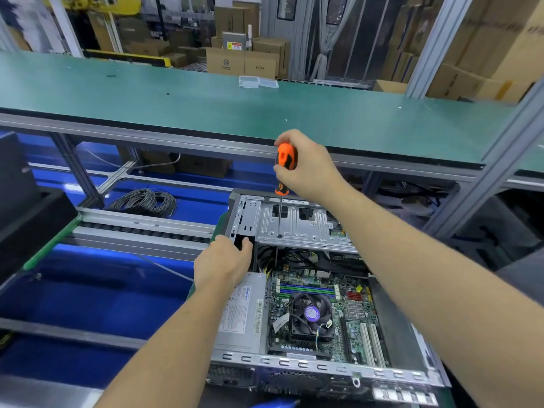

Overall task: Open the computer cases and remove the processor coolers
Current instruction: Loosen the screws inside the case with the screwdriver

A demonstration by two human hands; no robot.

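Note:
An open computer case (406, 343) lies flat in front of me with its motherboard exposed. The black processor cooler (311, 316), a fan with a purple hub label, sits on the board. My right hand (309, 166) grips an orange and black screwdriver (285, 160) held upright, its tip on a screw in the silver drive cage (306, 228) at the far end of the case. My left hand (223, 262) holds the left corner of that cage, thumb hooked at a dark opening. A grey power supply (244, 316) sits left of the board.
A long green-topped shelf (206, 101) runs across above the case, with a small clear plastic box (257, 82) on it. A coil of grey cable (145, 201) lies on the blue surface at left. A dark case (26, 213) stands at far left. Cardboard boxes stack behind.

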